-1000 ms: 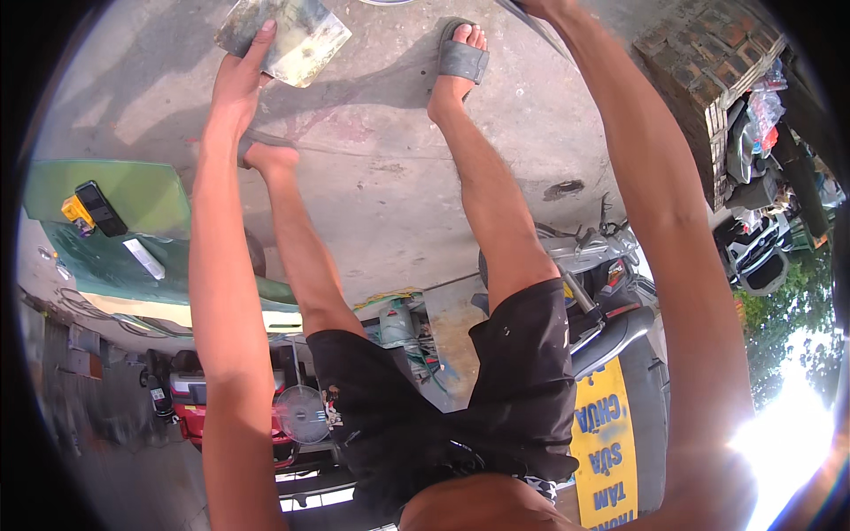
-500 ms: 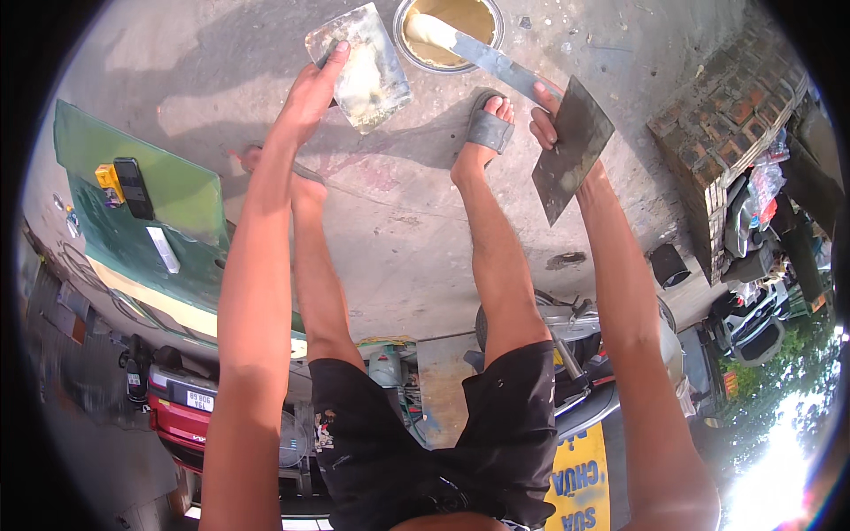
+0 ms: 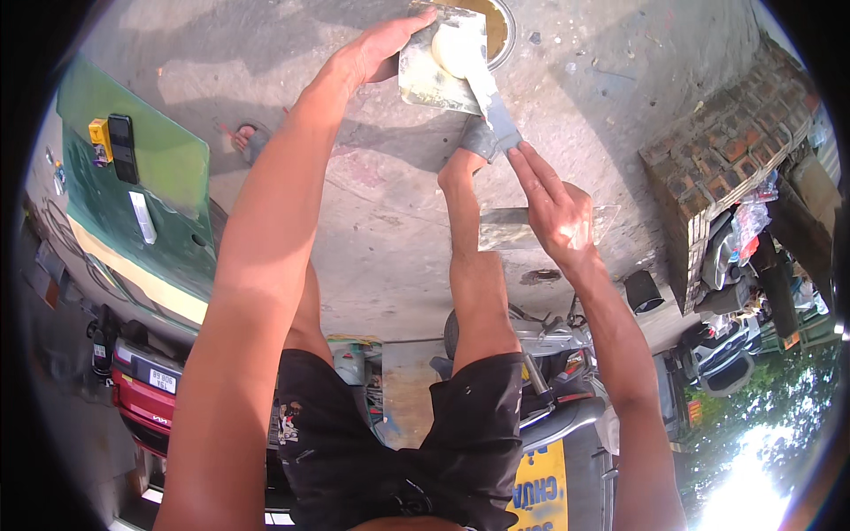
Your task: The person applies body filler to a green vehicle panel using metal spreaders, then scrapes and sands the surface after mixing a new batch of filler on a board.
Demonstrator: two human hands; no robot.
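At the top middle, my left hand point(image 3: 376, 51) grips the edge of a smeared rectangular putty board point(image 3: 423, 84). A thick cream blob of putty point(image 3: 453, 51) lies against the board, at the end of a long putty knife point(image 3: 502, 126). My right hand point(image 3: 562, 212) is closed on the knife, with two fingers stretched along its blade. That same hand also keeps a flat rectangular metal spreader point(image 3: 503, 232), turned sideways beneath the palm. Behind the board, a round can of tan putty point(image 3: 508, 35) shows only in part.
A green panel point(image 3: 168, 164) at the left carries a black phone point(image 3: 120, 146), a yellow box point(image 3: 100, 140) and a white strip point(image 3: 142, 218). Stacked bricks point(image 3: 722, 168) stand at the right. A motorbike point(image 3: 562, 411) and a red car point(image 3: 142, 398) are near the lower edge.
My left hand has moved the board right, over part of the can. The putty-loaded knife has come out of the can onto the board, and my right hand has turned and lowered.
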